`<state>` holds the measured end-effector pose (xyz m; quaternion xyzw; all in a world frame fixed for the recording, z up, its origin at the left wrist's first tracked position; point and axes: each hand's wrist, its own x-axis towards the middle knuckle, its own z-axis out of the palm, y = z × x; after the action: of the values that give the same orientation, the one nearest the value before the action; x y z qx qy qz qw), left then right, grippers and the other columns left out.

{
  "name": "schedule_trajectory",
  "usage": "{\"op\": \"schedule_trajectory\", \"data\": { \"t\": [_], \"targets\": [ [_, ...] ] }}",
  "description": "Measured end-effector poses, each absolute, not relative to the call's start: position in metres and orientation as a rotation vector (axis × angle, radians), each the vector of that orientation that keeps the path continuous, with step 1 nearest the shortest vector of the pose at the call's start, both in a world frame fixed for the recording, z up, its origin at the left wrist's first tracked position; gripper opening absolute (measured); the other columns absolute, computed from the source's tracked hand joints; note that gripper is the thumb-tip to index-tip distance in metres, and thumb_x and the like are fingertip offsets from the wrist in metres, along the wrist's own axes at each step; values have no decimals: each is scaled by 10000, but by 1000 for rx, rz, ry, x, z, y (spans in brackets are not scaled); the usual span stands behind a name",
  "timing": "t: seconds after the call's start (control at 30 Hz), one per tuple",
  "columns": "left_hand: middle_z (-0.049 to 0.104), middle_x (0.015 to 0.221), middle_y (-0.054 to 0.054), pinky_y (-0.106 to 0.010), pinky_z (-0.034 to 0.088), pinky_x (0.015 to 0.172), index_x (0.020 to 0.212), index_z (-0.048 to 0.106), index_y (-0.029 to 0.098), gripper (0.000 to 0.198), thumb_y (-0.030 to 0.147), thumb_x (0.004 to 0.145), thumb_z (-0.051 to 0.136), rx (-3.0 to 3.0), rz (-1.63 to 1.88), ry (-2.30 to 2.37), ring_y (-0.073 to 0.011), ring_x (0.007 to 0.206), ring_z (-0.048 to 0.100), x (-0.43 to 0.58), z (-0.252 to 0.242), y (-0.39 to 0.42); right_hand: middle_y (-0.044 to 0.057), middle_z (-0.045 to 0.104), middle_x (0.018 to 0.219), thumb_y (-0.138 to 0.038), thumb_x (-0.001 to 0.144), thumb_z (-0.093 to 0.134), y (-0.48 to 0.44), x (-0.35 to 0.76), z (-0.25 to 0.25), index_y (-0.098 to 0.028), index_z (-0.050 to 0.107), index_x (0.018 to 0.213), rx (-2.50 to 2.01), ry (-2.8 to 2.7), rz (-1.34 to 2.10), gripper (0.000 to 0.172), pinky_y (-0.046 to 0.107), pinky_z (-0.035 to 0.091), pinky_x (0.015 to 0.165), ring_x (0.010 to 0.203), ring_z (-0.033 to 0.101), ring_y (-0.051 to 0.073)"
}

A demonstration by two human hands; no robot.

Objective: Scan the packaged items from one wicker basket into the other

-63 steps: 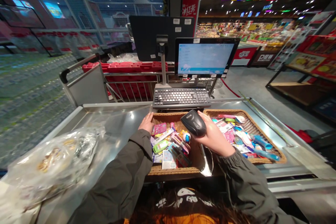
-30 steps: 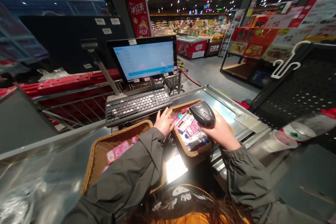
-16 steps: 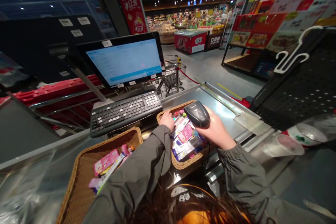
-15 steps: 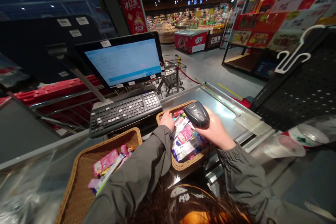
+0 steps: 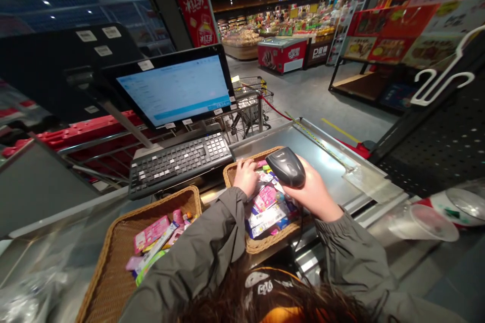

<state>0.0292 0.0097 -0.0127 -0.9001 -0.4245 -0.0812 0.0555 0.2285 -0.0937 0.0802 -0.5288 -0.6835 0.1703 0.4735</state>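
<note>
My right hand (image 5: 310,194) is wrapped round a black barcode scanner (image 5: 286,166), held just above the right wicker basket (image 5: 265,243). That basket is full of small colourful packets (image 5: 267,207). My left hand (image 5: 246,176) rests palm down on the packets at the basket's far left corner, fingers curled over them; I cannot see whether it grips one. A second wicker basket (image 5: 113,252) with pink packets sits to the left, partly under my left sleeve.
A black keyboard (image 5: 180,161) and a lit monitor (image 5: 174,88) stand behind the baskets on the steel counter (image 5: 326,149). Plastic cups (image 5: 424,214) lie at the right. Red barriers and a shopping trolley (image 5: 252,103) are beyond.
My view swung right, from the left basket to the right one. My left hand moved from the left basket's rim onto the right basket's packets. The scanner stayed in my right hand.
</note>
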Motion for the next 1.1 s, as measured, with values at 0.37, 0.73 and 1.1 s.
{"op": "schedule_trajectory", "data": {
  "t": [0.37, 0.73, 1.1],
  "targets": [
    [624, 1293, -35, -590, 209, 1129, 852, 732, 272, 133, 190, 756, 689, -2979, -121, -1210, -282, 1294, 457, -8, -13, 1, 150, 591, 1333, -305, 694, 739, -104, 236, 77, -159, 533, 1332, -1319, -1635, 389, 686, 499, 441, 1064, 1211, 576, 325],
    [495, 1453, -97, -628, 177, 1140, 959, 740, 239, 284, 190, 680, 730, -2877, 240, -1278, -338, 1412, 322, -6, -19, 20, 149, 575, 1357, -334, 701, 728, -109, 230, 83, -169, 531, 1323, -1295, -1700, 370, 673, 516, 383, 1115, 1270, 527, 337],
    [573, 1361, -86, -623, 63, 1175, 821, 739, 210, 121, 224, 708, 696, -2867, 31, -1140, -303, 1414, 324, 5, -8, 12, 195, 561, 1358, -332, 713, 711, -114, 226, 82, -127, 536, 1304, -1308, -1698, 361, 650, 528, 390, 1104, 1285, 512, 336]
  ]
}}
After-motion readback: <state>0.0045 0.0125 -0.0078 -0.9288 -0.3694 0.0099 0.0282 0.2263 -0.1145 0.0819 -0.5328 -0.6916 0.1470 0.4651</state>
